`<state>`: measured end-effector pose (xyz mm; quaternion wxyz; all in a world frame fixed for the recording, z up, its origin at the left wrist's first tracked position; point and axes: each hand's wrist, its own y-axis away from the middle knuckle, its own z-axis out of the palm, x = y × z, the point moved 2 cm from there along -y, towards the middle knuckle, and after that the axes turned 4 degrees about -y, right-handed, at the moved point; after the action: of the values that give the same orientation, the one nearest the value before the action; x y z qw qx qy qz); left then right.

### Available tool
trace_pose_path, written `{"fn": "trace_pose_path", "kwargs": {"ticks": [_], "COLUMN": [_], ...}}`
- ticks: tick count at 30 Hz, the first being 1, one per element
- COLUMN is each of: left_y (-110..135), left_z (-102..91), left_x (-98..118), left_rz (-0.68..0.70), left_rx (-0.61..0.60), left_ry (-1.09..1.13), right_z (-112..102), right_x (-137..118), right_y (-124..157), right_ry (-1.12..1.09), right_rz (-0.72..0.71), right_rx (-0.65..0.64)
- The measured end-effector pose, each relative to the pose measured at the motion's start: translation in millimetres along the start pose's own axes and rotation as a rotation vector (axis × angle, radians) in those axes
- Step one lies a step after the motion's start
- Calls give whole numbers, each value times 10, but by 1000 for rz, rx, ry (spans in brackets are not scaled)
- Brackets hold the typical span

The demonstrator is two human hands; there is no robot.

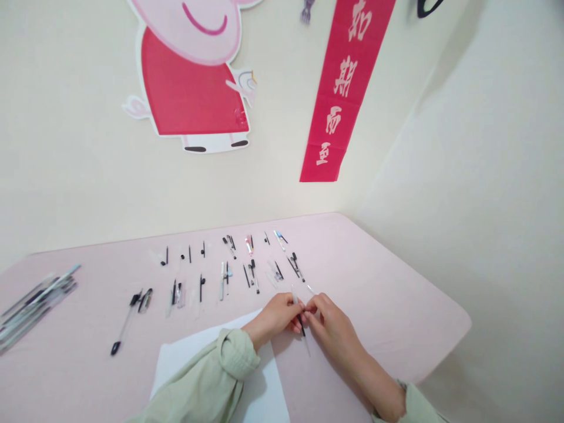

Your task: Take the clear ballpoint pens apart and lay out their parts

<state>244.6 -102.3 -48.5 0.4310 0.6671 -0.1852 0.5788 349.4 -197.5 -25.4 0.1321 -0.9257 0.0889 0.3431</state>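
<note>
My left hand (pixel 282 314) is closed around a slim pen (pixel 302 330), clear at its lower end with a black stretch in the middle. The pen is tilted, its pale upper end rising above my fingers. Thumb and fingers of my right hand (pixel 329 323) are pinched together right beside the pen. A small dark bit shows between the hands; what the right fingertips hold is mostly hidden. A short clear piece (pixel 311 289) shows just above the right fingers, and I cannot tell whether it is held. Beneath my left forearm lies a white paper sheet (pixel 259 376).
Small groups of pen parts, caps, dark refills (pixel 201 289) and clear barrels, lie in two rows on the pink tabletop (pixel 374 276). A whole clear pen (pixel 126 323) with a black cap lies at left. Farther left is a pile of pens (pixel 37 305). A wall stands behind.
</note>
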Motion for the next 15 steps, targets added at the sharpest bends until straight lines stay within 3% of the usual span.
{"fn": "trace_pose_path", "kwargs": {"ticks": [10,15], "left_y": [44,64], "left_z": [17,-21], "left_x": [73,71], "left_rz": [-29,-50], "left_rx": [4,76], "left_ry": [39,65], "right_z": [26,32], "right_x": [27,37], "right_y": [52,51], "right_ry": [153,236], "right_rz": [-11,16], "right_rx": [-16,22]}}
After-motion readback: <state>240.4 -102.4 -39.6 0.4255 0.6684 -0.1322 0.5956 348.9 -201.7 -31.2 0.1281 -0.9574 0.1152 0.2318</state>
